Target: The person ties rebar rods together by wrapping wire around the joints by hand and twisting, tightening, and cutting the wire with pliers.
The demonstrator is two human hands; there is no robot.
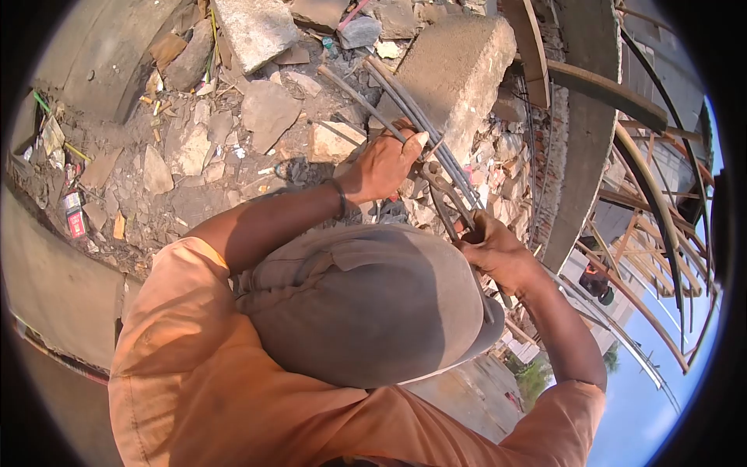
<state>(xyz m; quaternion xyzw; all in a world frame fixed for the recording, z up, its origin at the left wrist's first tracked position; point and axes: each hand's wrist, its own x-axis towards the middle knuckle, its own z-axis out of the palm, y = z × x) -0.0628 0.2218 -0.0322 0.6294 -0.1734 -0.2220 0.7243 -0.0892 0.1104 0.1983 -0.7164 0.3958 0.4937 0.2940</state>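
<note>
Slab (pixel 62 280) edges the far left of a rubble-strewn site, its grey face smooth beside broken ground. One red pack (pixel 75 223) lies near it among scraps; what it holds, if anything, cannot be seen. Rubble (pixel 268 113), too many pieces to count, covers the dirt through the upper middle, with one large block (pixel 459 70) resting behind the work. Two orange sleeves (pixel 175 272) reach inward on either side of grey cloth (pixel 366 303). A single dark band (pixel 339 198) circles the left wrist. The left hand (pixel 383 167) is closed around rods (pixel 416 115), at least three, which slant across the centre, one angled away from the others. Just right of that hand, the head of one pair of pincers (pixel 436 177) meets the rods; whether its jaws are pressed together cannot be told. The right hand (pixel 502 253) is wrapped around its two handles. Farther right stand a concrete wall (pixel 580 117) and boards (pixel 607 93), with one other person (pixel 595 282) small in the distance and blue sky (pixel 630 397) at the edge.
</note>
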